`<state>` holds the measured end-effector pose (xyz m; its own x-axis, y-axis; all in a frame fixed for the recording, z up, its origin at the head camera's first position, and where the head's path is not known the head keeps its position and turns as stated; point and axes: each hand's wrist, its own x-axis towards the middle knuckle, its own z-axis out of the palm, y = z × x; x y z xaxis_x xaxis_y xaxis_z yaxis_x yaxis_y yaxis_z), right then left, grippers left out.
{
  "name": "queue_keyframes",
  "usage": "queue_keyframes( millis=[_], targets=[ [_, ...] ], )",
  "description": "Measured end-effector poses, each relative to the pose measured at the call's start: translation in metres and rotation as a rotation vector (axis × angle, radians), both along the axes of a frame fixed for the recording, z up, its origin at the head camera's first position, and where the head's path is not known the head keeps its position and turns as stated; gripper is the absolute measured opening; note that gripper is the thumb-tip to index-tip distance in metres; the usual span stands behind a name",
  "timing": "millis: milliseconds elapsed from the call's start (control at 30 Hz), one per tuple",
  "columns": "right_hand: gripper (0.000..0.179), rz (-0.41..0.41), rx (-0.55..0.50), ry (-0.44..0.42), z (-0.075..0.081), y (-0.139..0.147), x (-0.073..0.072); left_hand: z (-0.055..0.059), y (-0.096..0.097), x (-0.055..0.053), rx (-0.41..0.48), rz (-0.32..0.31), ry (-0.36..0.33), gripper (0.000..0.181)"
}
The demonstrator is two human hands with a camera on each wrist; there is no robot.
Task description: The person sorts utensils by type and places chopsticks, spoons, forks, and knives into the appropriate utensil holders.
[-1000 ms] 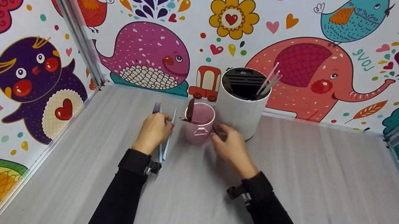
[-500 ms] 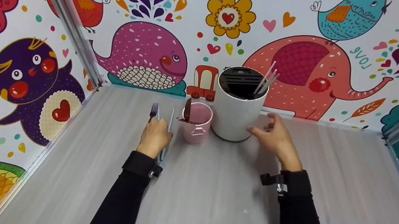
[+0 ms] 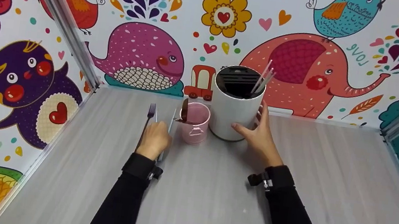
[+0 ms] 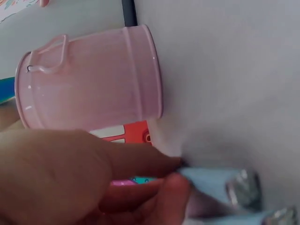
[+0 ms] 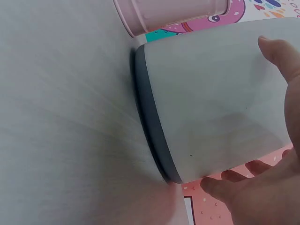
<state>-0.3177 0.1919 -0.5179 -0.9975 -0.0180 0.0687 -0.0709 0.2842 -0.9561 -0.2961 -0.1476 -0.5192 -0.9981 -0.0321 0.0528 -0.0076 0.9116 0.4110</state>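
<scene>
My left hand (image 3: 155, 139) is low over slim utensils on the table, its thumb and finger pinching a light-blue handle (image 4: 211, 180) in the left wrist view; that utensil's kind is hidden. Left of the hand lies a dark fork (image 3: 151, 111), its handle running beside the wrist. My right hand (image 3: 263, 138) holds the white cylindrical utensil holder (image 3: 232, 112), thumb on its front and fingers round its right side. The holder has a black slotted insert and thin pale sticks (image 3: 263, 78) standing in it. Its dark base (image 5: 152, 122) meets the tabletop in the right wrist view.
Between the hands stands a pink metal bucket (image 3: 195, 132) with small handles, brown utensils (image 3: 185, 111) leaning at its rim. The printed back wall (image 3: 145, 54) rises close behind the holder, and a metal corner post (image 3: 62, 13) stands at left.
My right hand has moved from beside the pink bucket, out to the right, then back in around the white holder. My left hand stays at the utensils; more of the fork's handle now shows.
</scene>
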Motion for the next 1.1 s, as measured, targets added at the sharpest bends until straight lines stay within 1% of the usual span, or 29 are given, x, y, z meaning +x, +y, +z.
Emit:
queue_keyframes(
  millis=[33,167,333,433,533,633,733,867,967,1100],
  targets=[
    [0.130,0.002,-0.003,0.001,0.000,-0.001,0.000,0.007,0.002,0.004,0.014,0.008,-0.038,0.013],
    [0.126,0.009,-0.004,-0.007,0.001,-0.001,0.002,0.007,0.001,0.003,0.026,0.013,-0.088,0.013],
    [0.122,0.021,-0.013,-0.022,0.002,0.001,0.003,0.011,-0.001,0.002,0.089,0.048,-0.141,0.016],
    [0.121,0.021,-0.011,-0.034,0.003,0.003,0.003,0.014,-0.004,-0.001,0.140,0.054,-0.135,0.017],
    [0.122,0.022,-0.006,-0.037,0.003,0.004,0.001,0.016,-0.009,-0.004,0.221,0.044,-0.113,0.017],
    [0.122,0.020,-0.002,-0.038,0.004,0.005,0.000,0.017,-0.014,-0.007,0.294,0.028,-0.051,0.017],
    [0.123,0.019,-0.001,-0.038,0.004,0.006,0.000,0.016,-0.017,-0.011,0.321,0.019,0.063,0.018],
    [0.123,0.026,-0.002,-0.036,0.004,0.006,0.001,0.019,-0.014,-0.012,0.354,0.014,0.208,0.018],
    [0.123,0.032,-0.003,-0.031,0.004,0.006,0.002,0.026,-0.014,-0.009,0.429,0.016,0.313,0.019],
    [0.123,0.037,-0.001,-0.030,0.005,0.005,0.001,0.045,-0.016,-0.002,0.552,0.025,0.462,0.017]
  ],
)
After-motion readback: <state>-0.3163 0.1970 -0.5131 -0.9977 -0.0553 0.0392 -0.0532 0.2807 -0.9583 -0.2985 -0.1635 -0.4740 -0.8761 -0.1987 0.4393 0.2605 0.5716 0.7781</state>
